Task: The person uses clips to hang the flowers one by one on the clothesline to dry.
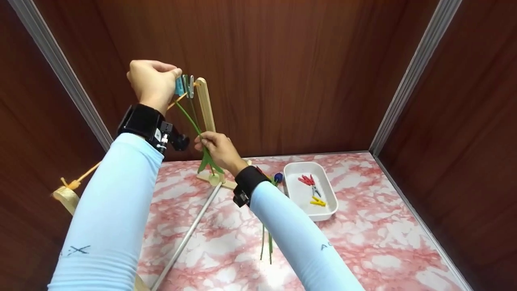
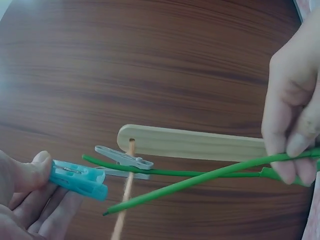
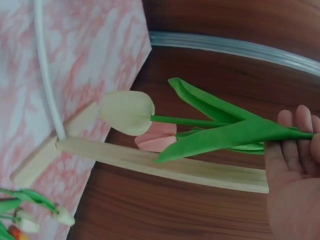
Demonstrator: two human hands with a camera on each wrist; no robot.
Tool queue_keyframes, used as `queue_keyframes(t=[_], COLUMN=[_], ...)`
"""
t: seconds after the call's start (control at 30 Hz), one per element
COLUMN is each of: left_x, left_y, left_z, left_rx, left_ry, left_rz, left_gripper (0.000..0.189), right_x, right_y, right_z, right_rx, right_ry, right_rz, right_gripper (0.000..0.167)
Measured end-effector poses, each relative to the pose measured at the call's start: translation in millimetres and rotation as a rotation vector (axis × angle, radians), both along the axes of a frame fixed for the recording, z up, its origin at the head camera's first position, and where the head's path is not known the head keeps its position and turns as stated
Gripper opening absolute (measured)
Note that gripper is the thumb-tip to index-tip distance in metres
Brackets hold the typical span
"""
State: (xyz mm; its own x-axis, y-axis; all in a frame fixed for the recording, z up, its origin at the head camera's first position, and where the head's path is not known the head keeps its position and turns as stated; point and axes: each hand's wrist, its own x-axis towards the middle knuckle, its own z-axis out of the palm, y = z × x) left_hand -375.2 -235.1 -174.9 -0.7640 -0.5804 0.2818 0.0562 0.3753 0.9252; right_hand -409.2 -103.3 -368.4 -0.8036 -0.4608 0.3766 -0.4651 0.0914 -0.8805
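The left fingers [image 2: 62,214] pinched the blue clip [image 2: 77,180], and the right fingers [image 2: 276,127] held the white tulip [image 3: 125,112] by its green stem [image 2: 190,189], its tip crossing the rope [image 2: 120,220] at about five o'clock from that clip in the left wrist view. It seemed best to keep the stem snug on the rope and squeeze the clip wide to bite both, without bumping the gray clip [image 2: 122,157] at two o'clock.

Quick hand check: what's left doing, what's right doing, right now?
Left hand: closed, pinching a light-blue clothespin.
Right hand: closed, holding a white tulip by its green stem.
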Motion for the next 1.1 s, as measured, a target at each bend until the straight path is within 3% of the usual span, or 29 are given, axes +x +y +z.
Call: queue_keyframes(t=[0.2, 0.4, 0.7, 0.93, 1.1], left_x=[-3.4, -3.4, -4.1, -4.7, -3.8], left_y=[-3.8, -10.4, -9.5, -9.5, -12.8], left_z=[-7.0, -14.1, -10.2, -13.4, -17.6], left_rx=[0.026, -0.007, -0.030, 0.029, -0.015], left_ry=[-0.014, -0.031, 0.018, -0.005, -0.033], left_rz=[-0.003, 0.006, -0.018, -0.043, -0.016], left_gripper=[0.010, 0.010, 0.008, 0.010, 0.009], right_x=[-3.5, -4.6, -6.1, -7.6, -7.1], right_y=[-16, -27, -32, -35, -36], right_z=[-3.0, 0.3, 7.6, 7.5, 5.8], right_rx=[-0.055, -0.118, -0.122, -0.154, -0.185], right_ry=[-0.053, -0.099, -0.116, -0.156, -0.218], right_rz=[0.035, 0.037, 0.070, 0.079, 0.093], right_gripper=[0.022, 0.023, 0.024, 0.025, 0.025])
